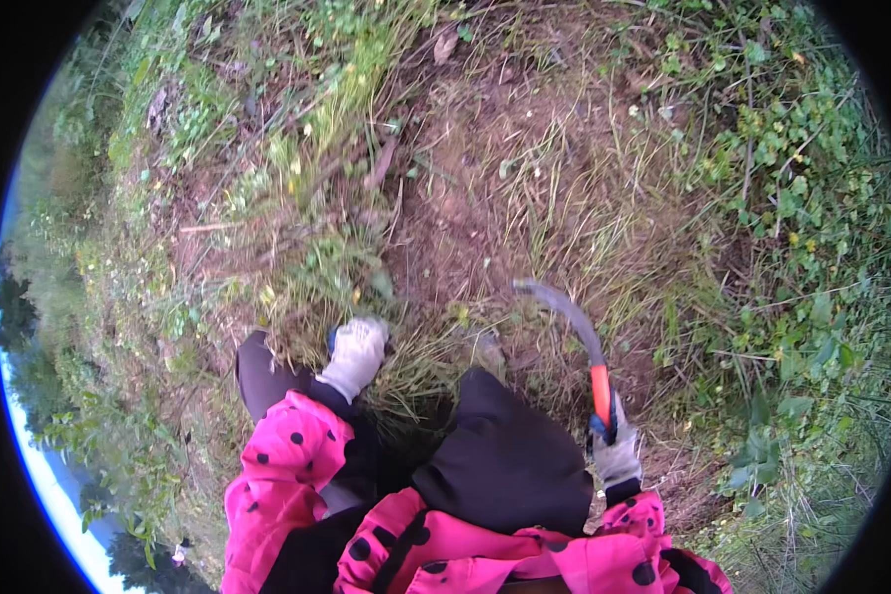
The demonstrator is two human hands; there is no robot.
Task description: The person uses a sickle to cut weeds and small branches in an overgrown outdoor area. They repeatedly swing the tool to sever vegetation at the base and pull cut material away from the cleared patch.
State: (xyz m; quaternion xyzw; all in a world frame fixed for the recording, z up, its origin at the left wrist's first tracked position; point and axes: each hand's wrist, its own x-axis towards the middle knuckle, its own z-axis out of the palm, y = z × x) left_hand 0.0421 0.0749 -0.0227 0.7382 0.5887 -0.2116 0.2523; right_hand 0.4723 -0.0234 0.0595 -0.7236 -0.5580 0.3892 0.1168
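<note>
A white work glove with blue on its palm side covers my left hand, which is curled around a bunch of cut-looking grass. Blades stick out on the left of the fist, over my left knee. On the right, my right hand, gloved alike, grips a sickle by its orange-and-black handle. The curved, dark sickle blade points up and left above the ground, apart from the left hand. The fingers of the left hand are mostly hidden behind its back.
My dark-trousered right knee is bent between the hands. Loose grass lies beside the left hand. Ahead is bare brown soil with scattered stems. Leafy weeds grow on the right. Far off at lower left, a person appears small.
</note>
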